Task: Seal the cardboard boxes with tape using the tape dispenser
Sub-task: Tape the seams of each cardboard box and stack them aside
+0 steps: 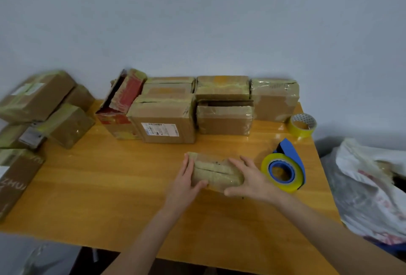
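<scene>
Two hands on it?
Yes. My left hand (186, 179) and right hand (251, 181) clasp the small box (216, 172) by its ends, thumbs on the near face, mid-table.
What's around?
Tape dispenser (284, 170) just beside my right hand, spare roll (303, 125) at the far corner. Taped boxes (167, 118) line the wall (197, 21), more boxes (44, 109) piled left, a bag (369, 184) off to the right. Wooden table (105, 189).

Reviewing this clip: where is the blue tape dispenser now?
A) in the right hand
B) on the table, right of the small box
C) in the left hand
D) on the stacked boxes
B: the tape dispenser lies untouched on the table, while the left hand and right hand both hold the small box.
</scene>
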Available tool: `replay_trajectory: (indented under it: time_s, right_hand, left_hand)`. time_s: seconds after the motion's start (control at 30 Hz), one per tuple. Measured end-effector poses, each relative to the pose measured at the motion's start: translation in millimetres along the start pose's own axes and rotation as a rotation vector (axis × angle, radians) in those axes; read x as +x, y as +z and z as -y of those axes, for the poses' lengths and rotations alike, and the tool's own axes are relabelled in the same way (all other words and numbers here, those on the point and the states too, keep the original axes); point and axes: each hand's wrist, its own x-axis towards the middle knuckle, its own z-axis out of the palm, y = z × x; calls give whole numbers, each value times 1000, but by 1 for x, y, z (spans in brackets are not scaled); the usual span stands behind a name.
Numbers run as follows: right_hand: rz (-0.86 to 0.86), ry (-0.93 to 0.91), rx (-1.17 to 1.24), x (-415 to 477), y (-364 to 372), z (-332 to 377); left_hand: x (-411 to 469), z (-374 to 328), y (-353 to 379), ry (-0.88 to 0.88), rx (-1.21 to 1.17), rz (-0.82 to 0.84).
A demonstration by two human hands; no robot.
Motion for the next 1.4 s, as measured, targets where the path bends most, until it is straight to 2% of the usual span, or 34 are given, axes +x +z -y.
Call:
replay_trajectory:
  time_s: [0.17, 0.3, 0.4, 0.57, 0.63, 0.67, 0.73, 0.8, 0.83, 0.9, 1.0, 1.1, 1.2, 1.33, 1.4]
  right_hand:
    - [-8, 11, -233, -2, 4, -1]
    - [-9, 13, -290, 0, 5, -4]
    - [-15, 18, -306, 1, 4, -3]
    - [7, 33, -263, 1, 4, -1]
    - [-19, 18, -130, -4, -3, 0]
    - [-85, 36, -37, -7, -11, -3]
    - [-348, 154, 60, -11, -28, -18]
    - [-560, 383, 39, -14, -44, -43]
    - [-582, 509, 34, -16, -49, -58]
    - [-485, 693, 42, -18, -52, -86]
    - [-350, 797, 260, -13, -47, -115]
    - [-393, 785, 459, -6, -48, -126]
    - [-406, 728, 411, -5, -55, -111]
    - [-463, 623, 431, 1, -58, -83]
    - [-429, 574, 496, 2, -58, -71]
  left_hand:
    - [5, 1, 4, 66, -39, -6]
    - [10, 20, 5, 259, 300, -96]
    - [16, 17, 6, 360, 389, -9]
    - [19, 21, 6, 377, 443, 64]
    - [18, 23, 4, 393, 438, 51]
    - [18, 24, 2, 399, 428, 53]
    - [19, 25, 2, 417, 411, 57]
    - [19, 24, 4, 443, 426, 39]
    - [20, 23, 5, 448, 444, 32]
    - [20, 21, 5, 454, 495, 38]
    - [20, 21, 4, 448, 556, 8]
    - [17, 16, 2, 338, 525, 3]
    - [16, 8, 0, 261, 481, 65]
    - [12, 8, 4, 278, 422, -42]
    - [10, 9, 5, 256, 367, -32]
